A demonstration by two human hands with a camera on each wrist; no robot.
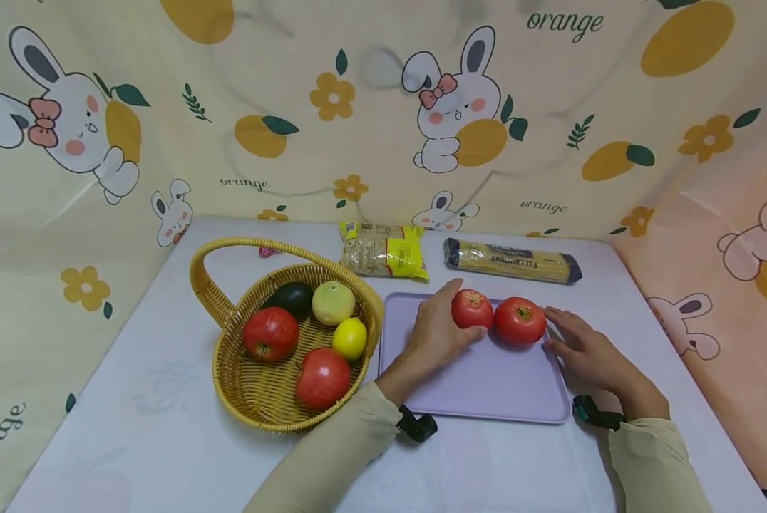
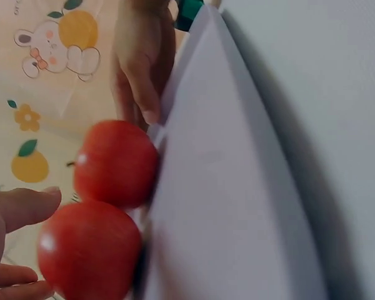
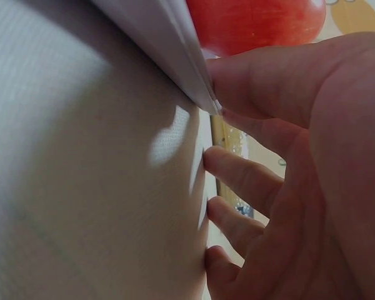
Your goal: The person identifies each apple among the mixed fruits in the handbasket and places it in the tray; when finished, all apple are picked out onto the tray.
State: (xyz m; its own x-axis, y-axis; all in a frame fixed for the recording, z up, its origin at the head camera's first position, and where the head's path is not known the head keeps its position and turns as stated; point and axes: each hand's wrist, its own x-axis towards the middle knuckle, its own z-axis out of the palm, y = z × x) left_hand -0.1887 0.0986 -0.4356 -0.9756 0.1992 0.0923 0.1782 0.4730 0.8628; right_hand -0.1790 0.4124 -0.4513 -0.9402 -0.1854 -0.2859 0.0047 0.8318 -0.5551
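Observation:
Two red apples point(image 1: 520, 321) sit side by side at the far right of a lilac tray point(image 1: 473, 381). My left hand point(image 1: 440, 324) reaches over the tray with thumb and fingers spread around the left apple point(image 1: 472, 309). In the left wrist view, the thumb point(image 2: 31, 209) lies close above that apple point(image 2: 90, 250), fingers apart from the thumb. At the tray's right edge is my right hand point(image 1: 592, 353), its thumb point(image 3: 256, 81) at the rim beside the right apple. Its other fingers extend outside the tray, and several fingertips touch the tabletop in the right wrist view.
A wicker basket point(image 1: 229, 385) with a tall handle stands left of the tray, holding two apples, a lemon point(image 1: 349, 338), a pale green round fruit point(image 1: 333, 303) and a dark green fruit point(image 1: 291, 299). Behind lie a yellow-and-clear bag point(image 1: 383, 251) and a spaghetti pack point(image 1: 512, 261).

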